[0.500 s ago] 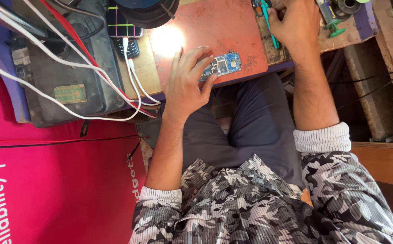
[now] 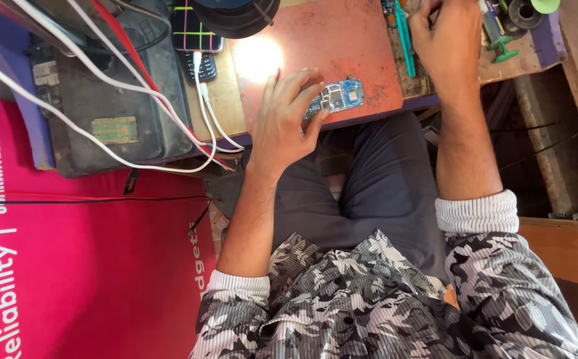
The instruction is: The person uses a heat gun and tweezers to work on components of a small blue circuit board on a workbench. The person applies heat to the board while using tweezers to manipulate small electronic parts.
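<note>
Cables [image 2: 103,80], white and red, run across a dark box [image 2: 103,113] at far left, above a pink banner [image 2: 69,266]; a small keypad phone [image 2: 199,66] lies just beside the box; the orange mat [image 2: 329,40] comes next, lit brightly near its middle. Left hand [image 2: 286,116] rests at the mat's near edge, fingers spread apart, tips touching the blue circuit board [image 2: 339,96] and steadying it flat; the board is bare, out of any casing, so stripping looks done and the board work itself looks unfinished. Green-handled tweezers [image 2: 405,40] lie right of the board. Right hand [image 2: 445,36] is up among the tools [image 2: 502,26], fingers curled together; whether they grip anything, cannot tell.
</note>
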